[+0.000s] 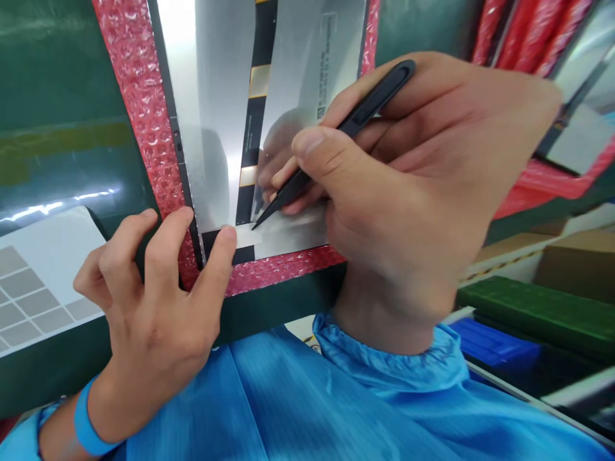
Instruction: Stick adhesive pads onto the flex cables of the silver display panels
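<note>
A flat silver display panel (221,77) with a black flex strip (254,121) down its middle lies on pink bubble wrap (139,96). Between the thumb and fingers of my right hand (398,192) is a pair of black tweezers (331,141), slanting down to the left. Their tip meets a pale sticker (247,235) at the panel's near edge, just below the strip. My left hand (163,282) has its fingers spread: the thumb presses the left end of the sticker, and fingertips rest by the panel's left edge. The panel's right near corner is hidden behind my right hand.
A white sheet with grey squares (33,282) lies on the green table (48,83) at left. Pink-wrapped panels (533,38) are stacked at the upper right. Below the table on the right are a blue bin (494,342) and cardboard boxes (576,266).
</note>
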`<state>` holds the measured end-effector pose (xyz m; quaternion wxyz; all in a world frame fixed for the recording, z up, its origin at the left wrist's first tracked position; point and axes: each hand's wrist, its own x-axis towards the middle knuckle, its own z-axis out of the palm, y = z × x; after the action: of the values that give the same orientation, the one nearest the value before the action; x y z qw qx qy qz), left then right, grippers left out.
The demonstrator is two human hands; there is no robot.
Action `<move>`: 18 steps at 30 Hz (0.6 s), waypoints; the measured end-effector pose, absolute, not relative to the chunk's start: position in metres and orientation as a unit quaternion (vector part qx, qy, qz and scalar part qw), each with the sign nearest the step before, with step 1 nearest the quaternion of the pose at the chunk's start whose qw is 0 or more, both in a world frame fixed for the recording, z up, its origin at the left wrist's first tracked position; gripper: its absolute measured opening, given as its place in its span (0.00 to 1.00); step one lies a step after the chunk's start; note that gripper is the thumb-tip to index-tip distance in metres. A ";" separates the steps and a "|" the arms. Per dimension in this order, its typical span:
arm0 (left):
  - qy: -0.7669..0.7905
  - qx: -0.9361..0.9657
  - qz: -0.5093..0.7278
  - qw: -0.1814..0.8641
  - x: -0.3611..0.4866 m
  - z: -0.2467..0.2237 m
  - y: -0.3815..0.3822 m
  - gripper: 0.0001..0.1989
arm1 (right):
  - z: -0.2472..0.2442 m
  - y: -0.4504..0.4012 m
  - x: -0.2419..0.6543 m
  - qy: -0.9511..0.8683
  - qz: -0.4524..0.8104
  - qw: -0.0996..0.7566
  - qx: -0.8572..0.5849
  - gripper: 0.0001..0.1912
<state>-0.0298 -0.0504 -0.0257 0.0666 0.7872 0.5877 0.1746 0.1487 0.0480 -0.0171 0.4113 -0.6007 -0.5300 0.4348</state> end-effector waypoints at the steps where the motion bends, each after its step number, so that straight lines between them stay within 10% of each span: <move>1: 0.588 0.790 0.166 0.055 -0.029 -0.024 -0.051 0.22 | -0.017 0.048 0.149 -0.528 0.423 0.421 -0.604 0.12; 18: 0.585 0.809 0.047 0.046 -0.032 -0.018 -0.064 0.30 | -0.034 0.057 0.152 -0.452 0.444 0.504 -0.587 0.12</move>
<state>-0.0321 -0.0637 -0.0176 0.0457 0.8085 0.5848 0.0468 0.1515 0.0569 -0.0336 0.5045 -0.5868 -0.4519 0.4438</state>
